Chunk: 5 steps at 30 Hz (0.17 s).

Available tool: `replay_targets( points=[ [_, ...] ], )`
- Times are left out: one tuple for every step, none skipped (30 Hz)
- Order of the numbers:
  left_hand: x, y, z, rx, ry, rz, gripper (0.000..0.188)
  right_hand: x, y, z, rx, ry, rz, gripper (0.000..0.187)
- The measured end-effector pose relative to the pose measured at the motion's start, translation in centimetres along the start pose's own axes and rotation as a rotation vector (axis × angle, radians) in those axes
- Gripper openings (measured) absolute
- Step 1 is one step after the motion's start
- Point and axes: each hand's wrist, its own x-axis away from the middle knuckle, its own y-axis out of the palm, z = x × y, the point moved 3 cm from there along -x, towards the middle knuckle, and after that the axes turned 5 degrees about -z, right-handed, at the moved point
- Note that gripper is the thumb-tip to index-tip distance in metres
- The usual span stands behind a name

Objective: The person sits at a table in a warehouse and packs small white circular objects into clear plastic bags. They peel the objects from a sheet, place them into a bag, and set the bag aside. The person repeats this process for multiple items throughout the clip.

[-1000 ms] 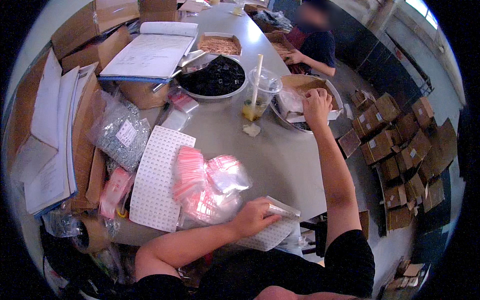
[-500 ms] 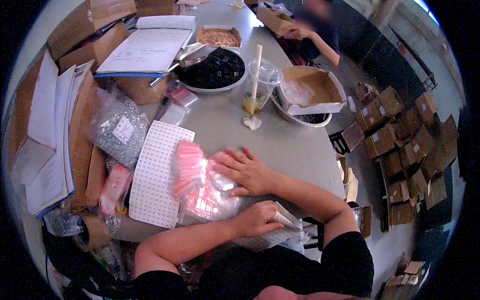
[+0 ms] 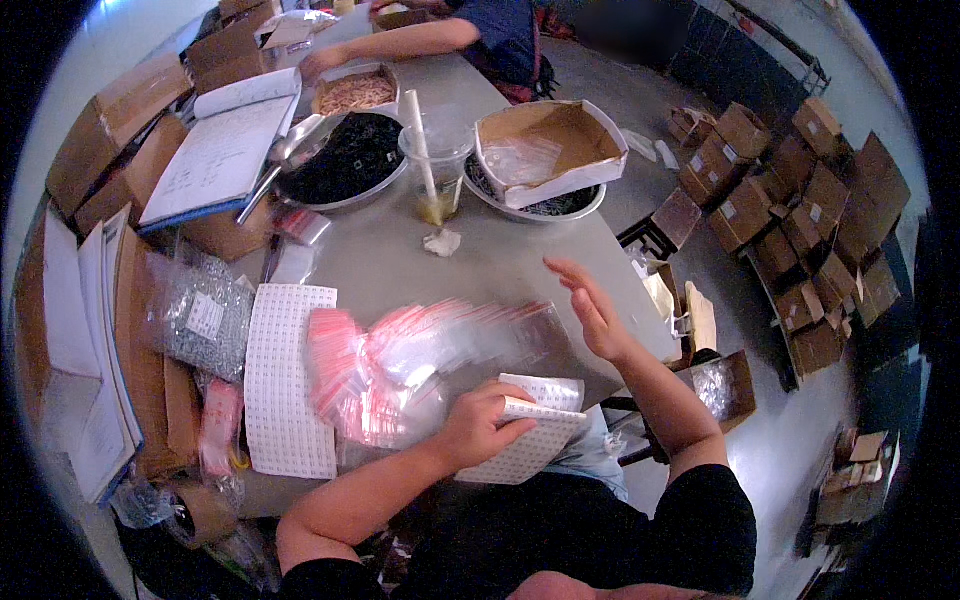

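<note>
My left hand (image 3: pixel 484 427) grips a folded sheet of small printed labels (image 3: pixel 530 447) at the table's near edge. Raised over the right part of the table, my right hand (image 3: pixel 592 312) has its fingers extended and holds nothing. Clear zip bags with red edges (image 3: pixel 372 372) lie fanned out before me, their row reaching toward the right hand. Left of them a second label sheet (image 3: pixel 290 385) lies flat. A bag of small metal parts (image 3: pixel 207 312) rests beside that sheet, with a pink-red packet (image 3: pixel 219 425) below it.
Farther back stand a bowl of black parts (image 3: pixel 345 160) with a metal scoop, a plastic cup with a straw (image 3: pixel 436 165), and an open carton (image 3: pixel 550 150) on another bowl. A co-worker's arm (image 3: pixel 400 42) reaches across the far end. Stacked cartons (image 3: pixel 790 210) fill the right.
My right hand has lifted off the bags and moved right, and they are now spread in a longer fan. My left hand keeps the label sheet. The co-worker's arm now reaches over the table.
</note>
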Motion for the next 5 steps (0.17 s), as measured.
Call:
replay_targets(
  points=[
    [-0.2, 0.0, 0.2, -0.008, 0.006, 0.009, 0.022, 1.2, -0.3, 0.2, -0.001, 0.142, -0.091, 0.066],
    [-0.3, -0.1, 0.4, -0.016, 0.012, 0.018, 0.022, 2.2, -0.1, 0.2, 0.003, 0.224, -0.194, 0.066],
    [-0.4, -0.2, 0.6, 0.005, -0.016, 0.028, 0.022, 3.0, 0.0, 0.0, 0.015, 0.300, -0.299, 0.066],
    [-0.4, -0.2, 0.8, 0.029, -0.048, 0.039, 0.021, 3.9, 0.5, -0.5, 0.031, 0.320, -0.419, 0.068],
    [-0.3, -0.2, 1.1, 0.053, -0.081, 0.050, 0.021, 4.5, 1.1, -1.2, 0.047, 0.339, -0.539, 0.069]
  ],
)
